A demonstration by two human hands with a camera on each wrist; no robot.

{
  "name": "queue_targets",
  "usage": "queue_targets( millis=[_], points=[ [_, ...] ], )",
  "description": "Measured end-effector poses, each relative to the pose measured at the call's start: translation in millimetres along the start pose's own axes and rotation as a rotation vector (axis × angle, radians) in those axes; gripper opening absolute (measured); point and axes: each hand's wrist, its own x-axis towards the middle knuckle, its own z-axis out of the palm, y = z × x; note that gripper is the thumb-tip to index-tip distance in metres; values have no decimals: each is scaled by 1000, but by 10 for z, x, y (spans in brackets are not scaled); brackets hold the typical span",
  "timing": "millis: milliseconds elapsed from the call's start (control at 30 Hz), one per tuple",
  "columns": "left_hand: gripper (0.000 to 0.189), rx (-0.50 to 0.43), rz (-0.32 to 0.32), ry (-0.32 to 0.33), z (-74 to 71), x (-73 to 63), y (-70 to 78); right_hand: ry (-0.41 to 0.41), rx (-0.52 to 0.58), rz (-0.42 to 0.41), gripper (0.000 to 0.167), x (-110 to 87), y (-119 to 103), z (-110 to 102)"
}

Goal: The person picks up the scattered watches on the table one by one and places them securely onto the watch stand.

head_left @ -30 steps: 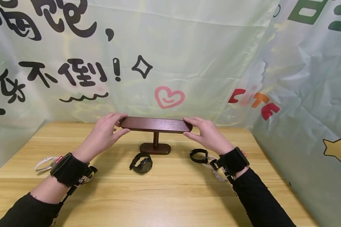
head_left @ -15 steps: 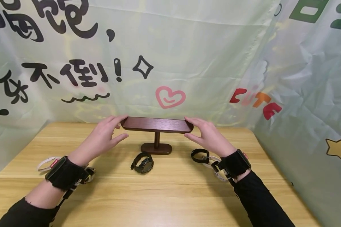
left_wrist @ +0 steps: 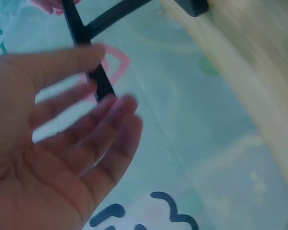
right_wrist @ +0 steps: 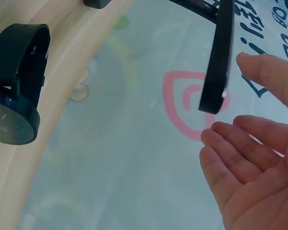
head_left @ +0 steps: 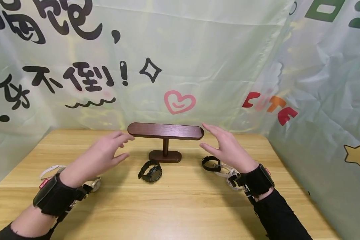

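Note:
A dark brown wooden T-shaped display stand [head_left: 165, 131] stands upright on the table, its long bar level. At the bar's left end is my left hand [head_left: 103, 151], fingers loosely spread, fingertips overlapping the end in the head view. My right hand [head_left: 229, 148] hovers just off the bar's right end, thumb and fingers apart with nothing between them. In the right wrist view a gap shows between the bar [right_wrist: 217, 62] and the fingers. A black wristwatch [head_left: 152, 172] lies in front of the stand's base.
At right, a black-strapped watch [head_left: 211, 164] and a white-strapped watch [head_left: 226, 170] lie beneath my right wrist. A white strap [head_left: 51, 170] and a round watch face [head_left: 95, 184] lie by my left wrist, partly hidden. A printed cloth [head_left: 222, 66] hangs behind the wooden table [head_left: 174, 210].
Both hands have drawn back from the bar's ends, the left down and leftward, the right outward to the right. The stand stays in place.

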Motion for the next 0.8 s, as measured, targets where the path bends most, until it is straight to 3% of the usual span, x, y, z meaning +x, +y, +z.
queue_targets(
  millis=[100, 233, 500, 800],
  points=[
    [52, -14, 77, -70, 43, -4, 79, 17, -8, 2, 71, -68, -18, -29],
    [57, -37, 123, -158, 146, 11, 180, 49, -13, -24, 67, -155, -61, -37],
    [75, -58, 115, -300, 385, 85, 299, 73, -64, -130, 59, -279, -226, 18],
    [84, -63, 66, -321, 580, 79, 337, -14, -60, -134, 53, -334, -404, 62]
  ],
)
